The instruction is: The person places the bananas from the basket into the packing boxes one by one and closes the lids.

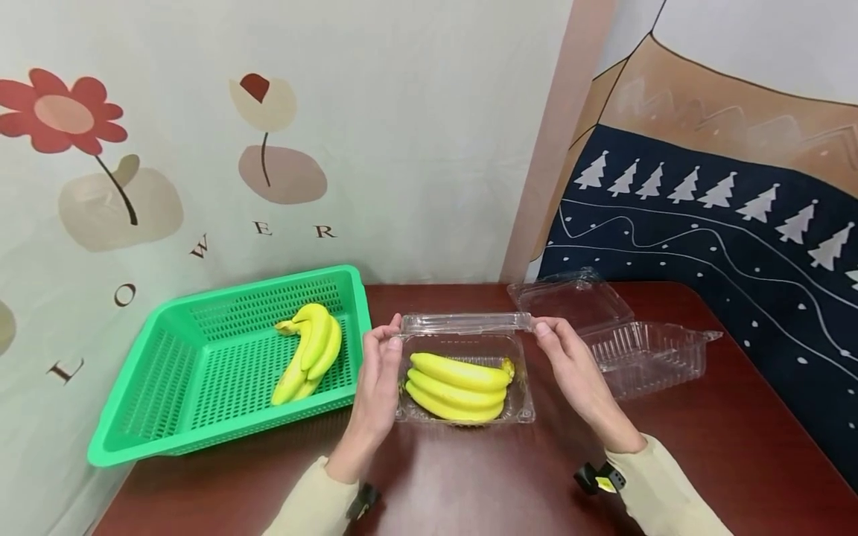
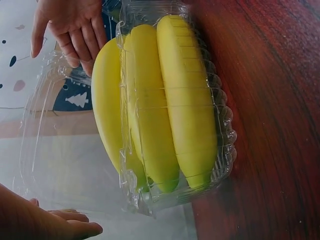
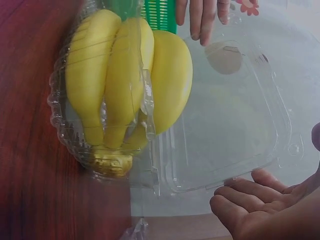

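Observation:
A bunch of yellow bananas (image 1: 457, 388) lies in a clear plastic clamshell container (image 1: 526, 394) in the middle of the table, stem end to the right. The hinged lid (image 3: 220, 120) stands raised at the far side. My left hand (image 1: 377, 383) is at the lid's left side, and my right hand (image 1: 578, 371) is at its right side. Both wrist views show straight fingers, with the right fingertips touching the lid's edge. The bananas' tips (image 2: 199, 181) point toward the left side of the container.
A green plastic basket (image 1: 201, 372) stands on the left with another banana bunch (image 1: 311, 350) inside. To the right, another clear clamshell container (image 1: 643, 357) sits with its lid raised. A printed cloth (image 1: 429, 149) hangs behind the dark red table (image 1: 456, 484).

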Motion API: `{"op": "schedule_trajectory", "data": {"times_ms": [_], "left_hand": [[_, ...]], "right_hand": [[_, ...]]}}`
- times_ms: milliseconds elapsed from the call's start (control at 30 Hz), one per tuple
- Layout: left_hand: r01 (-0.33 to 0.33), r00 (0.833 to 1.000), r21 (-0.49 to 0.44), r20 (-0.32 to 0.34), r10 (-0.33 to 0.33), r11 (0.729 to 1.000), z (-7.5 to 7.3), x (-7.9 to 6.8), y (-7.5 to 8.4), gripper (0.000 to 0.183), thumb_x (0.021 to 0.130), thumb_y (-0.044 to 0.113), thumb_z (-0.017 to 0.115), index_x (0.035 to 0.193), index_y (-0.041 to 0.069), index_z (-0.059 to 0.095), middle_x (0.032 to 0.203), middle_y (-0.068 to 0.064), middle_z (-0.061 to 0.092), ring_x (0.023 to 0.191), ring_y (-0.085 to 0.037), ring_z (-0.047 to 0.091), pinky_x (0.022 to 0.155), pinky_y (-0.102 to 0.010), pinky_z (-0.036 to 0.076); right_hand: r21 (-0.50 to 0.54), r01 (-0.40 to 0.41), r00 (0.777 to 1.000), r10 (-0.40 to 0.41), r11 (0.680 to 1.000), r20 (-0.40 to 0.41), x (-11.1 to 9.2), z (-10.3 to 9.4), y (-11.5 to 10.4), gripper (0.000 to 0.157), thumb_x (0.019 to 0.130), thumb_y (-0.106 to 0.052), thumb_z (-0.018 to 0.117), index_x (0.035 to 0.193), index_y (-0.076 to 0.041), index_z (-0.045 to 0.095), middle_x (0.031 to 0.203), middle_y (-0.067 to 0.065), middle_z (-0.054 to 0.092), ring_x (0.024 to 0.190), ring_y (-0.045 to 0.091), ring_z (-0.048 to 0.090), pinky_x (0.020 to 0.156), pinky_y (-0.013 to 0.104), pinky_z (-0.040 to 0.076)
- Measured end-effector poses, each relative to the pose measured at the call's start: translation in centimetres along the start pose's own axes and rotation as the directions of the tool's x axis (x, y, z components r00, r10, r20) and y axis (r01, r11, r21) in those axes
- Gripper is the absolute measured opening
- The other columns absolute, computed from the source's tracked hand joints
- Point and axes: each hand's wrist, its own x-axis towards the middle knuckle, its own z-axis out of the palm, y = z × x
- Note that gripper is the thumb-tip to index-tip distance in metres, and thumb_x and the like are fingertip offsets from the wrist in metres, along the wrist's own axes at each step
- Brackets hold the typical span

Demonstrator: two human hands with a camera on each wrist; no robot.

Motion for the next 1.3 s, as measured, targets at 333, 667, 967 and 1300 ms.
{"op": "schedule_trajectory", "data": {"times_ms": [333,667,967,1300], "left_hand": [[0.003,1.000,0.036,0.025,-0.003,0.999,0.1,-0.1,-0.1,0.038,0.110,0.028,0.046,0.138,0.002,0.046,0.157,-0.010,0.048,0.143,-0.029,0.048,0.114,-0.051,0.040],[0.005,0.998,0.116,0.067,-0.013,0.993,0.2,-0.6,-0.3,0.051,0.110,0.029,0.048,0.156,0.007,0.043,0.155,-0.010,0.050,0.136,-0.032,0.052,0.113,-0.054,0.041],[-0.029,0.997,0.183,0.081,0.015,0.983,-0.1,-1.4,-0.5,0.052,0.109,0.020,0.052,0.157,0.005,0.042,0.160,-0.011,0.044,0.148,-0.029,0.039,0.118,-0.054,0.035],[-0.024,0.994,0.211,0.105,0.001,0.977,-0.4,-2.7,-0.7,0.053,0.106,0.011,0.054,0.157,0.003,0.041,0.162,-0.010,0.041,0.148,-0.025,0.039,0.119,-0.052,0.033]], "right_hand": [[-0.034,-0.015,1.000,0.015,0.999,0.017,-1.2,0.0,0.6,0.051,0.109,-0.046,0.045,0.139,-0.005,0.051,0.150,0.014,0.054,0.130,0.033,0.053,0.108,0.058,0.042],[-0.036,0.010,1.000,-0.009,0.999,0.026,-1.9,0.0,0.8,0.047,0.109,-0.041,0.048,0.140,-0.006,0.052,0.155,0.010,0.052,0.133,0.028,0.054,0.108,0.045,0.046],[-0.041,0.038,0.996,-0.035,0.998,0.087,-2.5,0.0,0.9,0.047,0.110,-0.032,0.051,0.149,-0.006,0.047,0.158,0.009,0.048,0.142,0.029,0.049,0.105,0.018,0.040],[-0.056,0.052,0.993,-0.045,0.997,0.113,-3.4,0.2,1.3,0.047,0.107,-0.020,0.056,0.150,-0.003,0.046,0.159,0.012,0.046,0.141,0.034,0.049,0.110,0.052,0.042]]}}
